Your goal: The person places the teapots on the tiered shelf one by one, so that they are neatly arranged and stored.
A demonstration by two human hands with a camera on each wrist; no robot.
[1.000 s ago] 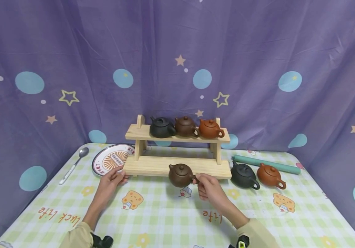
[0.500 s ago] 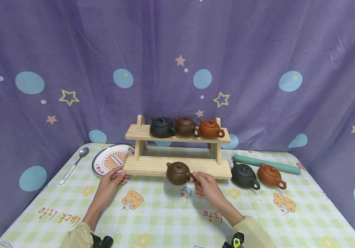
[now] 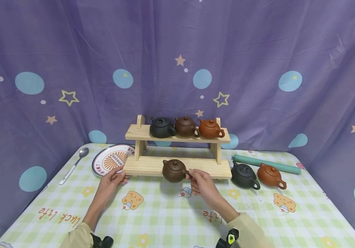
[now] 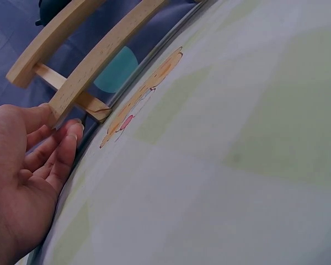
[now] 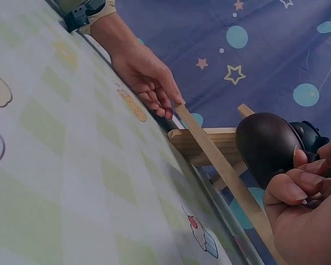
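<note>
My right hand (image 3: 205,186) pinches the handle of a dark brown teapot (image 3: 173,171), spout to the left. In the head view this teapot overlaps the front edge of the two-tier wooden shelf (image 3: 148,166); the right wrist view has it raised off the tablecloth, its handle mostly behind my fingers. My left hand (image 4: 30,171) grips the left front corner of the lower board, thumb on the board and fingers curled below. On the upper board stand a black teapot (image 3: 161,128), another brown teapot (image 3: 185,126) and an orange-brown teapot (image 3: 210,129).
Right of the shelf stand a black teapot (image 3: 244,175) and an orange-brown teapot (image 3: 270,175), with a green roll (image 3: 267,164) behind them. To the left lie a patterned plate (image 3: 101,162), partly behind the shelf, and a spoon (image 3: 74,165). A purple curtain (image 3: 177,41) hangs behind.
My right hand has carried the brown teapot left and slightly toward the shelf. My left hand has kept its place at the shelf corner.
</note>
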